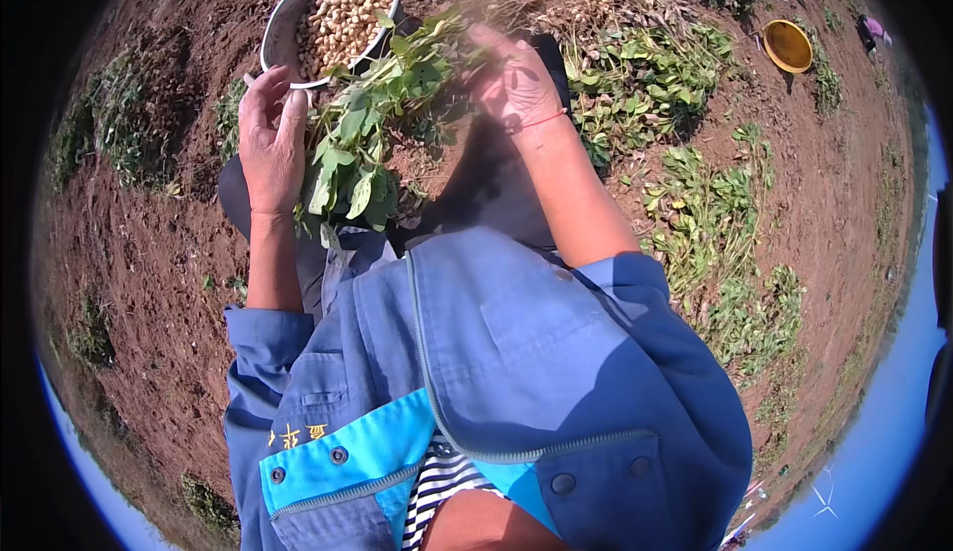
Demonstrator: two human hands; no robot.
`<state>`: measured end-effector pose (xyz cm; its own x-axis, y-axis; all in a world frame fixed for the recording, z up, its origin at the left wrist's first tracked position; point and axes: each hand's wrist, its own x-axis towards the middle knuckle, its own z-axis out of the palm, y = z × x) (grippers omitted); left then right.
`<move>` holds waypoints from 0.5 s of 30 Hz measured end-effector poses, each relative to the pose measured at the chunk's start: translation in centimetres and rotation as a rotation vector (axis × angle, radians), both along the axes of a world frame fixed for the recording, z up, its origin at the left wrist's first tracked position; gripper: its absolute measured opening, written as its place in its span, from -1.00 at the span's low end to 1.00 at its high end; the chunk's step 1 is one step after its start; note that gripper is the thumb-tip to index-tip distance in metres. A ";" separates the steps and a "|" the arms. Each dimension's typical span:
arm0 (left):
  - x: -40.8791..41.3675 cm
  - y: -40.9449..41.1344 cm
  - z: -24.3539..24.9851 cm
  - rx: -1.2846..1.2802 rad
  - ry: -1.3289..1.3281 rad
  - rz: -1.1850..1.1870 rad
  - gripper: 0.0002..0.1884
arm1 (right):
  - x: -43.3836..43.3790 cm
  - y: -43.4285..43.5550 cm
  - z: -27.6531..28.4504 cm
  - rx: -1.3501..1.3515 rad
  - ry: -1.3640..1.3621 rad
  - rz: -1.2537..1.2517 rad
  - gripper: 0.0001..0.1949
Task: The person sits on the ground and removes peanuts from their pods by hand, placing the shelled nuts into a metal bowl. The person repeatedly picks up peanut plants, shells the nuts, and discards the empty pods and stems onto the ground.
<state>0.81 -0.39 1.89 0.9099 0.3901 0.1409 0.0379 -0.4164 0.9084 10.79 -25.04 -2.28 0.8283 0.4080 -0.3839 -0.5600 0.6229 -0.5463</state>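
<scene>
My left hand [273, 141] is at the near rim of a pale metal basin [281, 39], its fingers curled near the edge; whether it grips anything is unclear. Peanuts in their shells [344, 24] lie in the basin. My right hand [517, 82], with a thin red band at the wrist, is at the root end of a bunch of leafy peanut plants [372, 104]. The roots are blurred, and the fingers are partly lost in them. The bunch's leaves hang between my two hands, over my lap and beside the basin.
Pulled peanut plants [640, 82] lie in a heap at the right, with pods at their top end. More cut plants [715, 238] trail down the right side. A yellow-orange basin [788, 46] sits on the reddish soil farther right. Another person [872, 33] is at the far right edge.
</scene>
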 end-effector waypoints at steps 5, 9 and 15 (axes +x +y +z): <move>-0.7 1.7 -4.3 -0.019 0.161 0.091 -0.72 | 5.2 -20.3 0.6 -0.002 -0.002 -0.587 -0.88; -4.0 1.6 -9.5 0.001 0.399 -0.051 -0.75 | -0.3 -41.7 -1.1 -0.121 -0.057 -0.962 -0.76; -3.6 -1.3 -12.0 0.153 0.626 -0.307 -0.77 | -16.5 -52.4 -13.5 -0.721 0.718 -1.115 -0.79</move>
